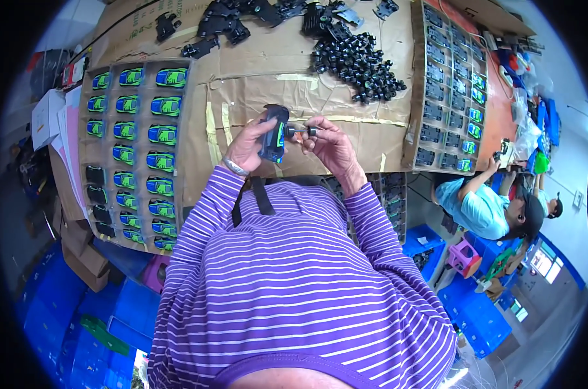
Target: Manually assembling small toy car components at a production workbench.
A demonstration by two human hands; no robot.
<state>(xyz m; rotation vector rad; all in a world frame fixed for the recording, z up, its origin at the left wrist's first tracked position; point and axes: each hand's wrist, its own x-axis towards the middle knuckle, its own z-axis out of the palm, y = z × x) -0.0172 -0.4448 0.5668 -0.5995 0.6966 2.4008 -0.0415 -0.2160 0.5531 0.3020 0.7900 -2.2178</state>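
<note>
My left hand (245,146) grips a toy car (274,135) with a dark underside and a blue and green body, tilted on its side above the cardboard-covered table. Close beside it, my right hand (333,146) pinches a wheel axle (300,131), a thin metal rod with a black wheel at each end. The axle's left wheel is right at the car's edge; whether they touch I cannot tell. Farther back lies a heap of black wheels (355,68). Dark car chassis parts (223,24) are piled at the far edge.
On the left stands a divided tray (186,123) of blue and green toy cars. Another tray (411,139) on the right holds dark chassis and several green cars. At the right, a person in a light blue shirt (479,206) works. Blue crates (472,318) stand below.
</note>
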